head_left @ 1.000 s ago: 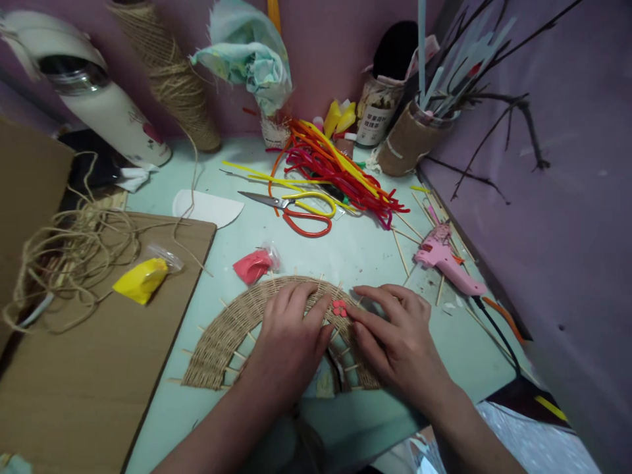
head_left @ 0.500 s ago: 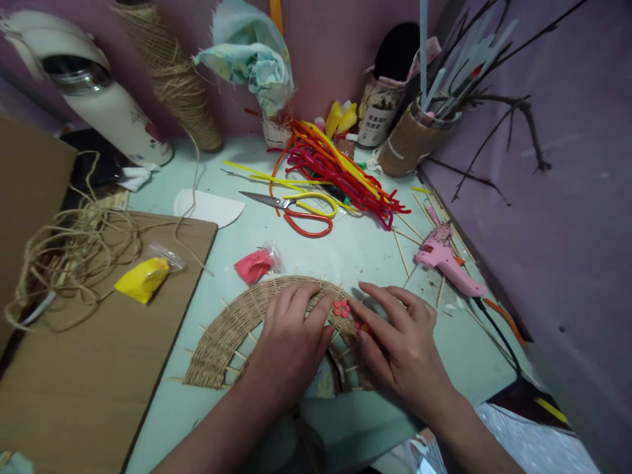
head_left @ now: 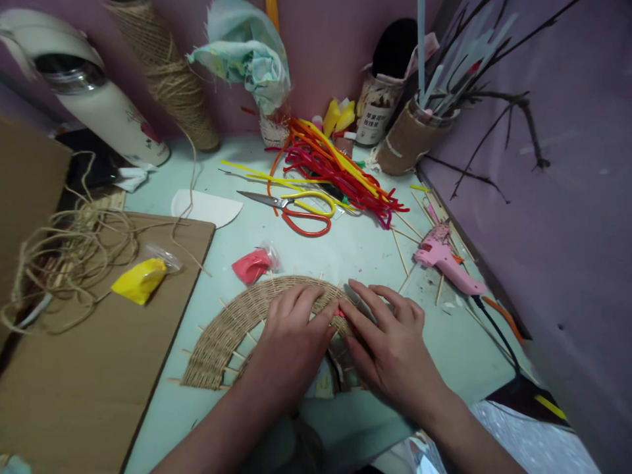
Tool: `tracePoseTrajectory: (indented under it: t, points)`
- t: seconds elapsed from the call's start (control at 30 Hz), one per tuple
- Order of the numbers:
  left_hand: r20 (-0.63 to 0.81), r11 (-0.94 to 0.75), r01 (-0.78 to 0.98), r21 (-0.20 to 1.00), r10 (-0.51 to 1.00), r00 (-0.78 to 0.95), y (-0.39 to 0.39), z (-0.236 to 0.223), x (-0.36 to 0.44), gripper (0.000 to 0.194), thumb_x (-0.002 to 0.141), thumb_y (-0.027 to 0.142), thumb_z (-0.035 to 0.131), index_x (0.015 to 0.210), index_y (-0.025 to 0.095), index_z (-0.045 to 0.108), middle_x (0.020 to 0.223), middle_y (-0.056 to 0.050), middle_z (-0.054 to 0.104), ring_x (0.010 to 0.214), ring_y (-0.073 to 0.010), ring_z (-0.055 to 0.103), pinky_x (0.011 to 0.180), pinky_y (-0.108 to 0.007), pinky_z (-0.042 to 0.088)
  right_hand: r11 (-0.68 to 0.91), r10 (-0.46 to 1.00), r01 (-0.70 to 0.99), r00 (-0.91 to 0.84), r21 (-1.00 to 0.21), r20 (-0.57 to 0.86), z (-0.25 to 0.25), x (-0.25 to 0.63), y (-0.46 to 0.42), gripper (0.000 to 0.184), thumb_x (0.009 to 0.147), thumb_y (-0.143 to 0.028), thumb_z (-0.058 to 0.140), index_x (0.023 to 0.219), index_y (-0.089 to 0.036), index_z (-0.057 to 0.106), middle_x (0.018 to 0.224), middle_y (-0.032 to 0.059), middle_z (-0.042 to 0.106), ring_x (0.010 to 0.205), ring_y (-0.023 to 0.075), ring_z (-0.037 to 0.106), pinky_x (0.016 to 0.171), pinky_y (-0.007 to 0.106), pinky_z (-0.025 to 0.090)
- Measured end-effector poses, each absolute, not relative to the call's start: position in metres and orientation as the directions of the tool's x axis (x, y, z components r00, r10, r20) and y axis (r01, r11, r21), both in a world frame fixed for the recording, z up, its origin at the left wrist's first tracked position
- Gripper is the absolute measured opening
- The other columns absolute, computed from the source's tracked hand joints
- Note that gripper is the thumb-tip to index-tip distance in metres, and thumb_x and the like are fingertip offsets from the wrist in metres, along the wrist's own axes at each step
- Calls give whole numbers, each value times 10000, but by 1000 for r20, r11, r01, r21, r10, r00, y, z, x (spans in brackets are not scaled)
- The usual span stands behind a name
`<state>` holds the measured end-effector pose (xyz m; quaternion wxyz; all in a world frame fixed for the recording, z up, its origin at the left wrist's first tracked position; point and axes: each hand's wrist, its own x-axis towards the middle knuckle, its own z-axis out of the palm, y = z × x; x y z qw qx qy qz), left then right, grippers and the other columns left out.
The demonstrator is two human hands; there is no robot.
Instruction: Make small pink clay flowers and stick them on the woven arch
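Observation:
A woven twine arch on thin wooden sticks (head_left: 232, 329) lies flat on the pale green table (head_left: 345, 253). My left hand (head_left: 291, 342) rests on the arch's top right part, fingers stretched forward and flat. My right hand (head_left: 388, 342) lies beside it, fingers extended, its fingertips meeting the left hand's over a small red clay flower (head_left: 340, 313), of which only a sliver shows. Neither hand grips anything.
Red-and-yellow scissors (head_left: 296, 207), a pile of pipe cleaners (head_left: 340, 171), a pink glue gun (head_left: 447, 260), a red clay bag (head_left: 253, 265), a yellow clay bag (head_left: 141, 280) on cardboard (head_left: 89, 382), loose twine (head_left: 64, 253), a twine spool (head_left: 170, 72), a flask (head_left: 93, 95) and jars of sticks (head_left: 412, 135).
My right hand has slid left and forward, and both hands' fingertips have closed over the red flower, which showed fully before.

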<state>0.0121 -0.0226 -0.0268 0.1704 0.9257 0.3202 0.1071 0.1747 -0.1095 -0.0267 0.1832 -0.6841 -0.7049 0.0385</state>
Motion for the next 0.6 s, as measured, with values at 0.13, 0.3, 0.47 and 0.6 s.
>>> tracePoseTrajectory:
  t: [0.13, 0.3, 0.47, 0.6]
  points:
    - [86, -728, 556, 402, 634, 768, -23, -25, 12, 358, 891, 227, 530, 1244, 201, 580, 1240, -107, 569, 1172, -271, 469, 989, -510, 425, 57, 969, 945, 26, -322, 247, -24, 178, -111, 416, 893, -270, 491, 1305, -234, 534, 1399, 100, 494, 1163, 318, 434, 921, 501, 325]
    - [70, -709, 566, 420, 647, 759, -23, -26, 13, 357, 901, 248, 517, 1244, 167, 571, 1225, -105, 580, 1163, -271, 475, 1001, -500, 422, 72, 970, 948, 5, -309, 242, -22, 179, -116, 395, 888, -285, 511, 1277, -243, 561, 1407, 88, 492, 1169, 328, 432, 913, 501, 316]
    - [61, -712, 563, 420, 641, 765, -22, -26, 13, 338, 909, 253, 502, 1227, 167, 581, 1234, -103, 574, 1166, -272, 471, 997, -499, 421, 63, 973, 957, 4, -283, 230, -24, 175, -116, 326, 891, -320, 525, 1194, -250, 625, 1398, 78, 515, 1178, 328, 438, 903, 495, 299]
    - [71, -717, 560, 416, 639, 766, -22, -26, 13, 325, 912, 248, 496, 1216, 175, 586, 1235, -104, 571, 1161, -269, 472, 987, -496, 426, 62, 977, 966, -7, -250, 215, -24, 173, -114, 300, 894, -323, 522, 1159, -255, 646, 1390, 74, 529, 1175, 322, 449, 893, 486, 291]
